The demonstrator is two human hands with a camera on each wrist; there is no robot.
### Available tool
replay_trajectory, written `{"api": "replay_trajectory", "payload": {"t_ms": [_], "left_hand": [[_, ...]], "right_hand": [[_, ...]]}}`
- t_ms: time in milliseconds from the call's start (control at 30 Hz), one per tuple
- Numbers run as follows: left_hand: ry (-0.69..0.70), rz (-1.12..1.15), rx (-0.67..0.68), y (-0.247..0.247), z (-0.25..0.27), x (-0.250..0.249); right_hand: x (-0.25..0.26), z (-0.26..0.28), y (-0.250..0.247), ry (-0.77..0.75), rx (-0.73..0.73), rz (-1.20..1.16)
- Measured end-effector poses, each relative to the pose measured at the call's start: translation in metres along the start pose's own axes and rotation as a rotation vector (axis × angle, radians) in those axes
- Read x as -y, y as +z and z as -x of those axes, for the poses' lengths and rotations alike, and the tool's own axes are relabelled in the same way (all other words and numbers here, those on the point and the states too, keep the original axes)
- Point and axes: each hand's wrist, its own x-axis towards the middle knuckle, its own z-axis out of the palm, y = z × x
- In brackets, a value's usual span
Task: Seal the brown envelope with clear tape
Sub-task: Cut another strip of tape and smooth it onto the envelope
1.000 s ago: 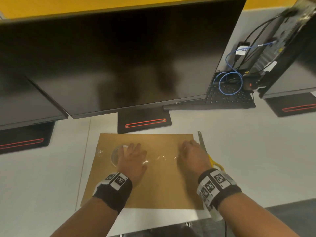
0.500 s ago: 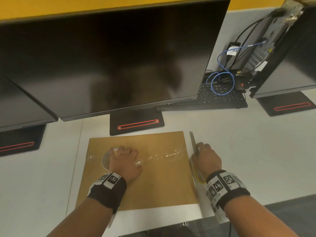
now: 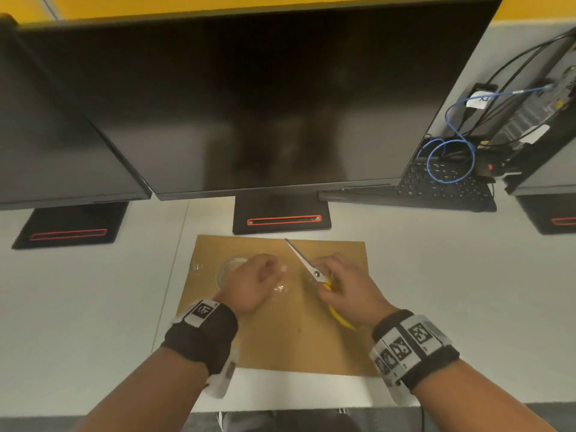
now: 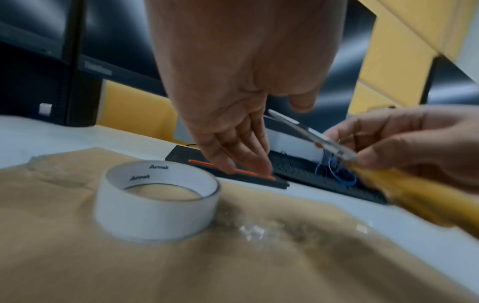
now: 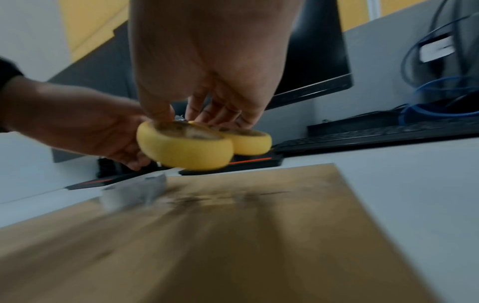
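The brown envelope [image 3: 280,322] lies flat on the white table [image 3: 78,307], close to its near edge and just in front of the middle monitor's stand [image 3: 282,218]. A strip of clear tape [image 3: 280,288] runs across the envelope's far half, wrinkled and shiny. The tape roll [image 4: 155,202] stands on the envelope near its far left corner, with the tape leading off from it to the right.

The left hand [image 3: 255,283] hovers above the roll, fingers [image 4: 241,151] straight and close together, pointing down toward the far edge of the envelope; they hold nothing, and the roll sits below and just nearer than the fingertips. In the blurred wrist view I cannot tell whether the fingertips touch the paper.

The right hand [image 3: 346,285] is above the right half of the envelope and grips a pair of scissors [image 3: 311,269] near the pivot, thumb and fingers pinched around it. The yellow handles [image 5: 202,145] hang toward the wrist, unthreaded by any finger. The blades are closed and point toward the far edge, lifted off the envelope, between the two hands.
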Motion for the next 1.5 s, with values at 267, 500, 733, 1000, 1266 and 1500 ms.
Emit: {"api": "replay_trajectory", "payload": {"t_ms": [267,500,733,1000,1266,1500], "left_hand": [[-0.196,0.541,-0.073,-0.020,-0.010,-0.007],[-0.160,0.501,0.006,-0.022,-0.011,0.003],[0.041,-0.265,0.136,-0.020,-0.003,0.022],[0.138,-0.520,0.183,-0.010,0.001,0.038],[0.169,-0.485,0.149,-0.011,-0.004,0.039],[0.169,-0.489,0.141,-0.010,-0.008,0.040]], "right_hand": [[0.038,-0.020,0.039,-0.147,0.042,0.114],[0.024,-0.005,0.041,0.009,0.243,0.214],[-0.002,0.002,0.016,0.151,0.210,0.142],[-0.012,0.014,-0.005,0.118,0.372,0.384],[-0.011,0.002,-0.003,0.038,0.481,0.467],[-0.007,-0.013,0.002,-0.001,0.515,0.469]]}}
